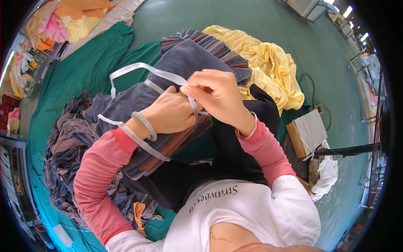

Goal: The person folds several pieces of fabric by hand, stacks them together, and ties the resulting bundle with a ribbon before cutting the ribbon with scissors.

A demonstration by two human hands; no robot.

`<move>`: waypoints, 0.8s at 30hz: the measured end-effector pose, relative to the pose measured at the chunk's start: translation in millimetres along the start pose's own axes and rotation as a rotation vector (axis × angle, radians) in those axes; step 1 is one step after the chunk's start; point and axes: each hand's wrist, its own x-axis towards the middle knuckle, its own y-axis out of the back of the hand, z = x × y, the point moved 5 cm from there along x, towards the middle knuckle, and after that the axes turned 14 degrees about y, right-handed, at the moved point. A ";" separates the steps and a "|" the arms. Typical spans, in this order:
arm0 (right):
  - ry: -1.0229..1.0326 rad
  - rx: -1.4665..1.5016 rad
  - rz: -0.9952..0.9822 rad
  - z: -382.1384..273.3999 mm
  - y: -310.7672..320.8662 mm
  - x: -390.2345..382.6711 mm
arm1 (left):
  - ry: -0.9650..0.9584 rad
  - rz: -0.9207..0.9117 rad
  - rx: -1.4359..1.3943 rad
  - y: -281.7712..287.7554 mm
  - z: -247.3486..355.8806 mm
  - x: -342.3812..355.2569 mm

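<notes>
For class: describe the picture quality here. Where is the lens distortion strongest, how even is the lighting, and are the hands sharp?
Head view: fisheye bending is strongest at the rim, where the green floor curves and the corners go black; lighting is soft and even, with ceiling lamps glaring top right; the left hand, right hand and translucent strap over the grey fabric bundle look sharp.
</notes>
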 end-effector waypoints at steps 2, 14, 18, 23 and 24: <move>0.067 -0.041 0.018 1.9 -7.8 10.6 | -0.062 0.138 -0.110 2.4 -2.4 0.8; 0.072 -0.253 0.057 33.2 -25.5 -40.0 | 0.055 0.031 -0.073 3.9 -39.7 4.1; 0.086 -0.325 0.100 42.6 -30.7 -51.9 | 0.128 -0.072 -0.127 13.6 -40.0 11.1; 0.074 -0.184 0.096 43.0 -31.5 -52.6 | 0.134 -0.181 -0.419 11.8 -57.1 9.7; 0.164 -0.201 0.066 38.0 -34.8 -53.3 | 0.120 -0.274 -0.616 10.4 -60.0 8.9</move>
